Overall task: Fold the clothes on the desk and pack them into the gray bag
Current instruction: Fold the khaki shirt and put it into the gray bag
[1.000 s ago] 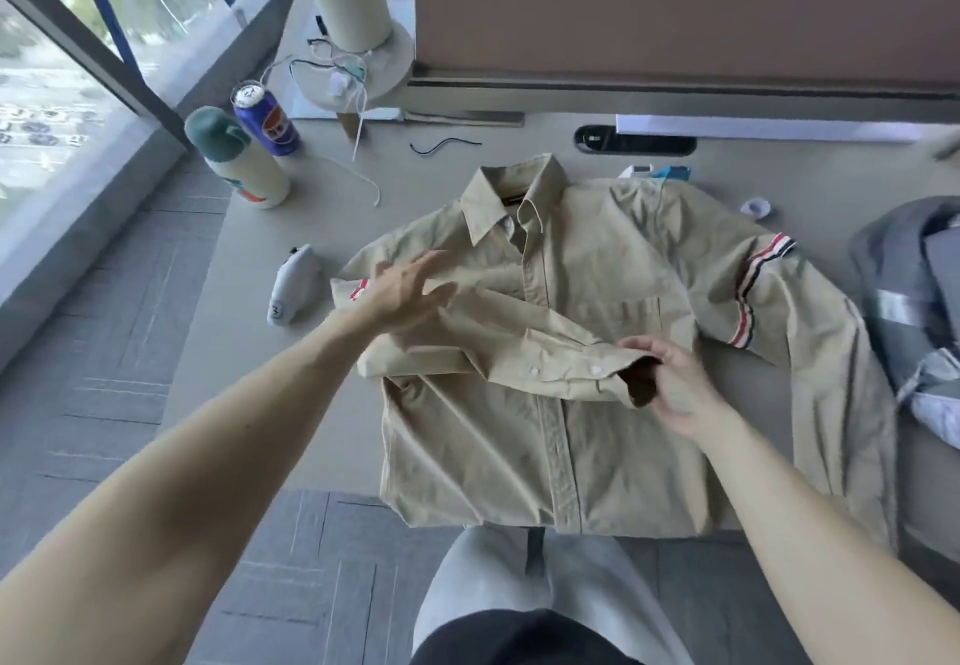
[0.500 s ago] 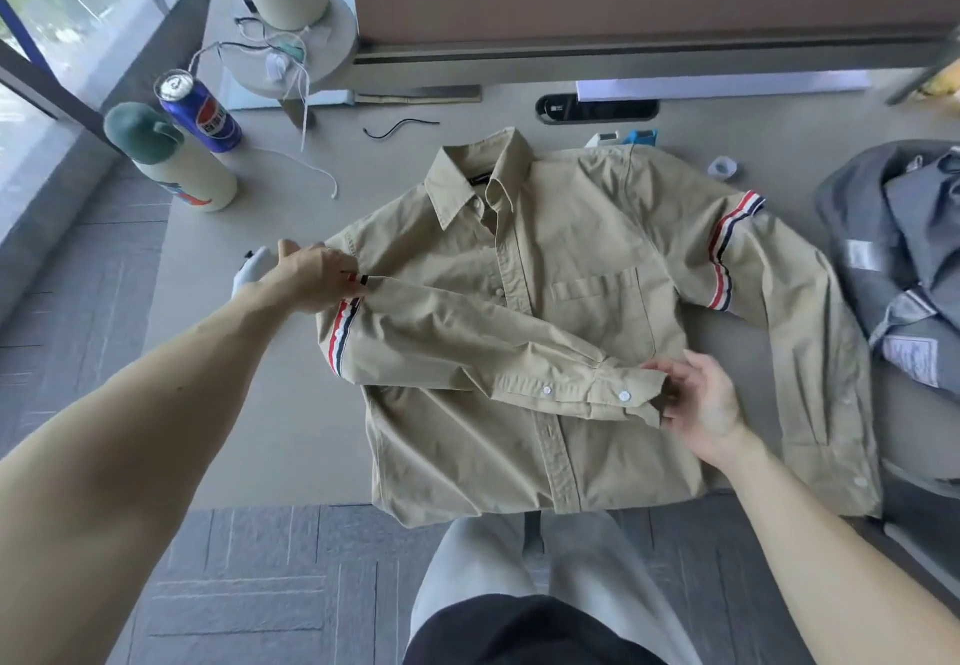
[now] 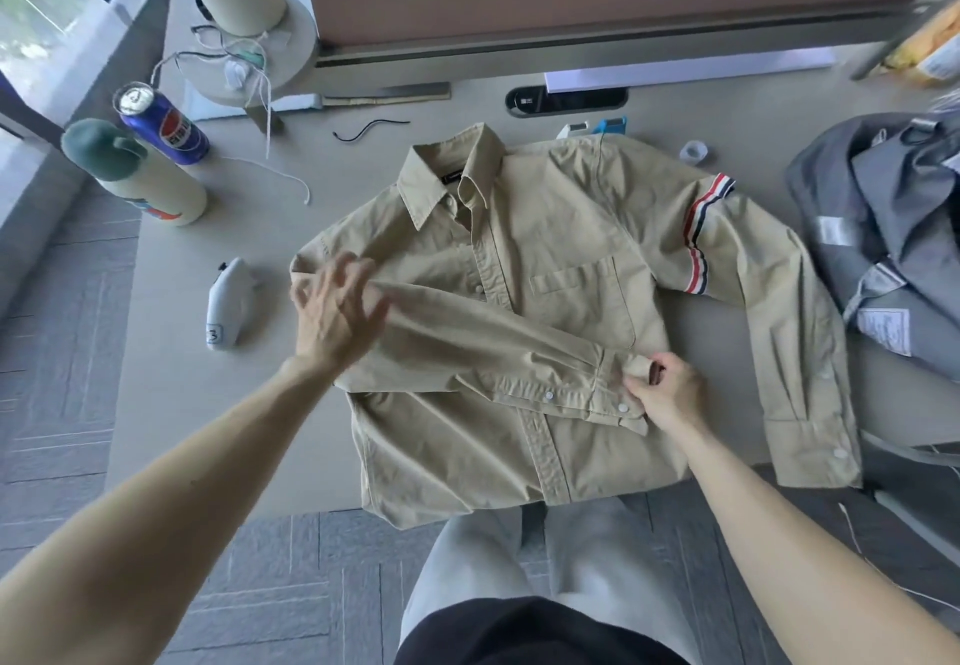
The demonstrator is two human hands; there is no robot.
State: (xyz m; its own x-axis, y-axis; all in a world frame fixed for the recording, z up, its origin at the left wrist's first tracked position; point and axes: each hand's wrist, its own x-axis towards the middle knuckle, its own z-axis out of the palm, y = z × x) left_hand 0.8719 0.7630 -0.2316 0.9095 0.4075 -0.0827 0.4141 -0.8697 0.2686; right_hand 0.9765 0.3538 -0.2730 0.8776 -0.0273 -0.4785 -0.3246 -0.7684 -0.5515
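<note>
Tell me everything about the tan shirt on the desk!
The tan shirt looks like thin cotton, with a collar, chest pocket, white buttons and red, white and blue sleeve stripes. It lies front up, buttoned, on the desk. One sleeve is folded across the chest: the left hand rests on its upper end, the right hand pinches its cuff. The other sleeve lies spread toward the gray bag.

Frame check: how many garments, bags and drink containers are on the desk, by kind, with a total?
Garments: 1, the khaki shirt
Bags: 1, the gray bag
Drink containers: 2, the blue can and the green-capped bottle
Total: 4
</note>
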